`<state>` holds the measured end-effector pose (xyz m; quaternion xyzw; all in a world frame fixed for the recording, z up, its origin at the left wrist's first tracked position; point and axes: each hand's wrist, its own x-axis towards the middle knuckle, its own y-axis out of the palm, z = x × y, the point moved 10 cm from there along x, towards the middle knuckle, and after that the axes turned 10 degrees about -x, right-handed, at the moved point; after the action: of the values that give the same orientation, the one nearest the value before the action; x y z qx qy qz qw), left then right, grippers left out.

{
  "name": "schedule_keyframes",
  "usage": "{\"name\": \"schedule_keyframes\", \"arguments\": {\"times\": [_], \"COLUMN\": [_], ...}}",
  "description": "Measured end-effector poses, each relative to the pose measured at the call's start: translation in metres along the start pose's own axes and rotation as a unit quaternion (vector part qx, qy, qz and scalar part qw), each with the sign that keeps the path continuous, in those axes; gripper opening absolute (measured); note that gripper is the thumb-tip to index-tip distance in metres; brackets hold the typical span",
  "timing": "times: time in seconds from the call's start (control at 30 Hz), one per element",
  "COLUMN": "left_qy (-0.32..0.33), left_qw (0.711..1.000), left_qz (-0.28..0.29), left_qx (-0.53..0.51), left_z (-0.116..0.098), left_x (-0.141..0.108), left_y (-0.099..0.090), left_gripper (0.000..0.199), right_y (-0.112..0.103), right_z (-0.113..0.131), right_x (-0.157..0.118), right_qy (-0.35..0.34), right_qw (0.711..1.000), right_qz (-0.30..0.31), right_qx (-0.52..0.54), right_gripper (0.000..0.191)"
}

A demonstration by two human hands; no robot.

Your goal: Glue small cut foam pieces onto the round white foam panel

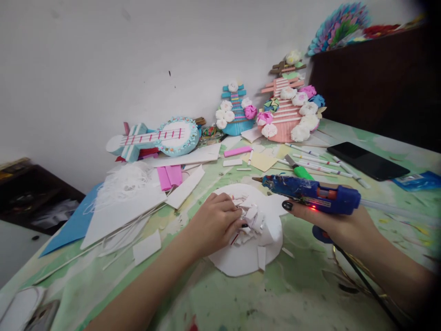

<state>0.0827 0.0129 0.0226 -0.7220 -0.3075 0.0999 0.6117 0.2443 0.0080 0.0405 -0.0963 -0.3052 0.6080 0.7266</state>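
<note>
My right hand (339,225) is wrapped round a blue hot glue gun (306,191), its nozzle pointing left and a small red light glowing on its side. A clear glue stick runs out of its rear. My left hand (217,220) lies on a heap of small white foam board scraps (253,218), fingers curled against them; whether it grips a piece is hidden. Under the heap is a rounded white foam board shape (237,264), flat on the table. A short white strip (262,258) rests across its near edge.
A blue and white model instrument (155,140), a small blue one (237,119) and a pink one (285,115) with paper flowers stand along the wall. Right lie a black phone (367,161), several markers (317,159) and a green-handled knife (303,173). White sheets (120,216) and string (122,181) cover the left.
</note>
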Motion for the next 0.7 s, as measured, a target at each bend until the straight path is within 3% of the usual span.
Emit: {"name": "schedule_keyframes", "arguments": {"times": [0.27, 0.4, 0.5, 0.57, 0.7], "left_qy": [-0.002, 0.021, 0.068, 0.109, 0.180], "left_qw": [0.999, 0.997, 0.989, 0.984, 0.980], "left_qz": [0.035, -0.040, -0.121, -0.134, -0.040], "left_qx": [0.031, 0.056, 0.059, 0.048, 0.070], "left_z": [-0.006, -0.011, -0.034, -0.057, -0.101], "left_x": [0.001, -0.001, -0.005, -0.005, 0.005], "left_y": [0.003, -0.005, -0.013, -0.007, 0.037], "left_gripper": [0.027, 0.023, 0.018, 0.016, 0.016], "right_y": [0.002, 0.000, -0.008, -0.011, -0.012], "right_z": [-0.003, 0.001, 0.003, 0.002, 0.001], "right_x": [0.000, 0.003, 0.003, 0.003, 0.002], "right_qy": [0.020, 0.002, -0.012, -0.011, -0.003], "right_qw": [1.000, 1.000, 0.999, 0.999, 0.999], "right_qz": [0.008, 0.001, -0.027, -0.038, -0.041], "right_qx": [0.007, 0.011, 0.016, 0.020, 0.024], "right_gripper": [0.021, 0.018, 0.014, 0.013, 0.015]}}
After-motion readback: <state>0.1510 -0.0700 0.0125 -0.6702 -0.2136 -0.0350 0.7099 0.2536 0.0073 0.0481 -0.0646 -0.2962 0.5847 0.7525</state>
